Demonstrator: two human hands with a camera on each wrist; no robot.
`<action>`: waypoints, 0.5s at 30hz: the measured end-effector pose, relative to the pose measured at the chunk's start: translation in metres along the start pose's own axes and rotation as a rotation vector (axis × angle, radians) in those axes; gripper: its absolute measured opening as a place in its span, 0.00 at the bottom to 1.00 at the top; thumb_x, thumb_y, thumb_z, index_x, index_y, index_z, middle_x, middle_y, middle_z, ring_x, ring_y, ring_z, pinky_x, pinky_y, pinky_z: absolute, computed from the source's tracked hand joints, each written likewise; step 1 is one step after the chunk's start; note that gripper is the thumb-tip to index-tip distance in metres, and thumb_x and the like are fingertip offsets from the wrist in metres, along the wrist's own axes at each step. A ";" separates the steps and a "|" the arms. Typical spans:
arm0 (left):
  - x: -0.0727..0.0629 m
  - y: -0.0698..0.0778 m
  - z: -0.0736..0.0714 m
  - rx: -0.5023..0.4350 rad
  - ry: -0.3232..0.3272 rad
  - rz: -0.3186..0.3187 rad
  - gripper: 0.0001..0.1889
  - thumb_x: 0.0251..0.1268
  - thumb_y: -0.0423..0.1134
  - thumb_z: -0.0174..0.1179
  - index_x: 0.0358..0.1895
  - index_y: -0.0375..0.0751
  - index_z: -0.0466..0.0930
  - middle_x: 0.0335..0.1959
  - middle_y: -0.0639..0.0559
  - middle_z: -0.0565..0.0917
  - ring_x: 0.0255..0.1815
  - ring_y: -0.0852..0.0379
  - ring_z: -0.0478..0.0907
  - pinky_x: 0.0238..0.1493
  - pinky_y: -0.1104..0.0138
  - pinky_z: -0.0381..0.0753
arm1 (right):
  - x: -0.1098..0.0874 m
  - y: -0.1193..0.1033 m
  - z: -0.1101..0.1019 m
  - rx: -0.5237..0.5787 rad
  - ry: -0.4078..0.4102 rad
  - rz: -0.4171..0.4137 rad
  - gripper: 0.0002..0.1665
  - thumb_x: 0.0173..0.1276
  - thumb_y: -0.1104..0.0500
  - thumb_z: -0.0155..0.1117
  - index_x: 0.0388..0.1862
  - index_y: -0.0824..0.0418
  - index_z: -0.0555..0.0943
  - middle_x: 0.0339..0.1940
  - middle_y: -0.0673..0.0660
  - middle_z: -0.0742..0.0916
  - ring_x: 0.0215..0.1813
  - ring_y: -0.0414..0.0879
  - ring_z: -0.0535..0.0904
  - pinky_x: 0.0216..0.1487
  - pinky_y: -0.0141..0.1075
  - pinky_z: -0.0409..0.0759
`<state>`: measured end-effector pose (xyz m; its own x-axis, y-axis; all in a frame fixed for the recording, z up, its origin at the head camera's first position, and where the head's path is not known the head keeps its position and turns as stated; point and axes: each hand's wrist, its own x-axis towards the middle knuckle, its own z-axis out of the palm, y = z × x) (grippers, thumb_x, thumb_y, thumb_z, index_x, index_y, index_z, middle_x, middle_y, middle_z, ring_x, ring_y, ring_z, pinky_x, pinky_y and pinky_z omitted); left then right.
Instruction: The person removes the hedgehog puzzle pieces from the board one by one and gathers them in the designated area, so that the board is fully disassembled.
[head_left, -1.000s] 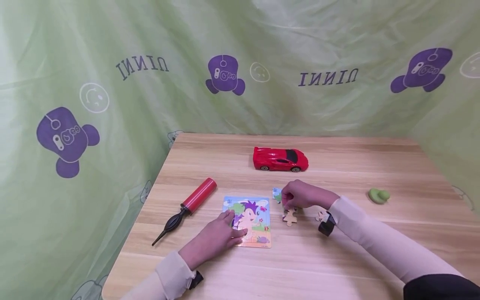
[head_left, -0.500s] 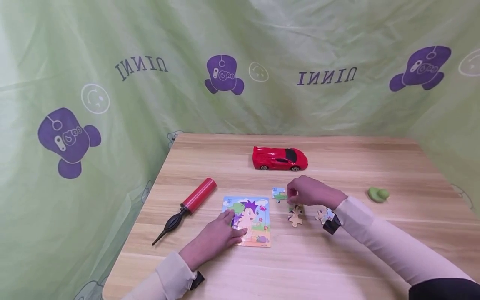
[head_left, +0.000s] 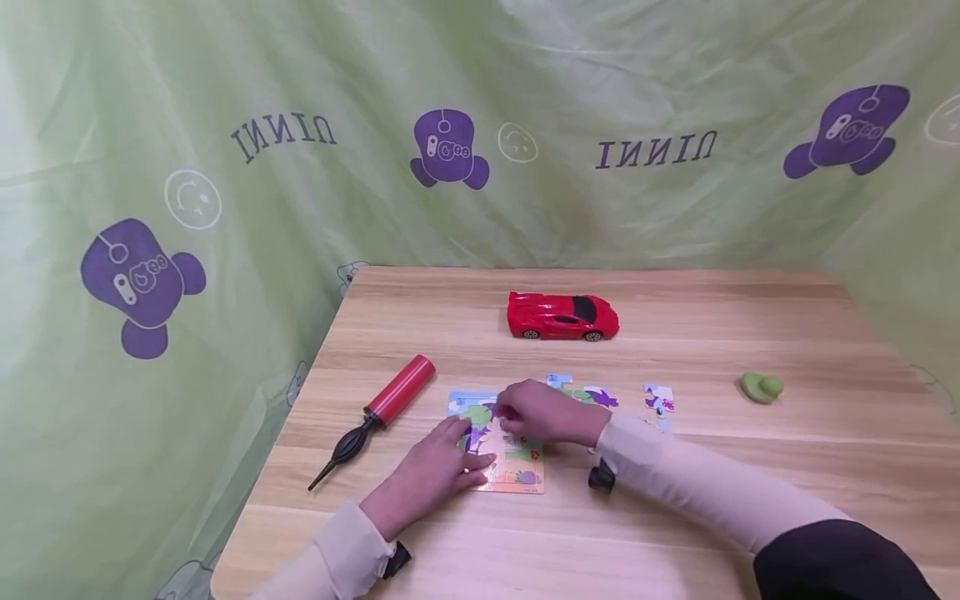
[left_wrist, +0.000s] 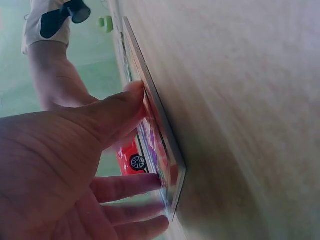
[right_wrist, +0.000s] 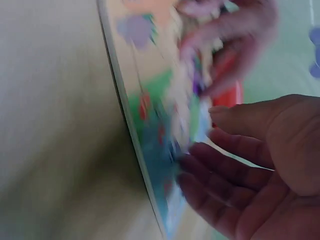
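A jigsaw puzzle board (head_left: pixel 528 486) with a cartoon hedgehog picture lies flat on the table. My left hand (head_left: pixel 423 483) rests on its left side, thumb and fingertips spread on the surface; the left wrist view shows them touching the board (left_wrist: pixel 167 145). Over the upper right part of the board is my right hand (head_left: pixel 551 412). In the blurred right wrist view its thumb stands apart from the loosely bent fingers (right_wrist: pixel 205 165), with no piece visible between them. Loose puzzle pieces (head_left: pixel 600 396) lie right of the board, partly hidden by the right wrist, and more pieces (head_left: pixel 660 407) lie farther right.
A red toy car (head_left: pixel 562 317) stands behind the board. To the left lies a red hand pump (head_left: pixel 401 390) with a black nozzle. A small green object (head_left: pixel 761 387) sits at the right of the wooden table (head_left: pixel 570 550). A green printed curtain (head_left: pixel 562 217) surrounds the back.
My right hand has moved left from the loose pieces to over the board, uncovering a purple spiky piece and others. The left hand has stayed in place.
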<state>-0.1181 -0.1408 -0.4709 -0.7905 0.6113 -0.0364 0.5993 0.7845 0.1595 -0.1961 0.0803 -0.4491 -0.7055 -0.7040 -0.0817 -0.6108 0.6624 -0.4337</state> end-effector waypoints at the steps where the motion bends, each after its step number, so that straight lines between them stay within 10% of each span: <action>1: 0.000 0.000 0.000 0.006 0.005 0.005 0.17 0.70 0.57 0.59 0.58 0.63 0.83 0.70 0.33 0.73 0.72 0.31 0.69 0.70 0.49 0.75 | 0.003 -0.003 0.005 -0.004 0.006 -0.017 0.08 0.69 0.58 0.66 0.44 0.57 0.86 0.35 0.50 0.87 0.38 0.41 0.80 0.45 0.35 0.82; 5: 0.000 0.000 0.001 0.008 0.016 0.022 0.16 0.70 0.56 0.59 0.57 0.63 0.85 0.70 0.32 0.72 0.70 0.25 0.68 0.65 0.48 0.79 | 0.014 -0.016 0.017 -0.043 0.009 -0.052 0.17 0.69 0.57 0.65 0.55 0.60 0.84 0.48 0.53 0.87 0.47 0.42 0.82 0.56 0.39 0.83; 15: -0.002 -0.001 0.003 -0.013 0.045 0.027 0.16 0.67 0.55 0.62 0.53 0.58 0.88 0.71 0.28 0.69 0.73 0.29 0.66 0.73 0.48 0.70 | 0.026 -0.033 0.028 -0.058 0.020 0.051 0.16 0.65 0.50 0.71 0.46 0.58 0.86 0.31 0.48 0.79 0.33 0.39 0.71 0.32 0.28 0.70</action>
<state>-0.1172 -0.1425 -0.4736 -0.7790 0.6269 0.0124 0.6192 0.7660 0.1726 -0.1845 0.0328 -0.4623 -0.7429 -0.6642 -0.0839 -0.5933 0.7112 -0.3770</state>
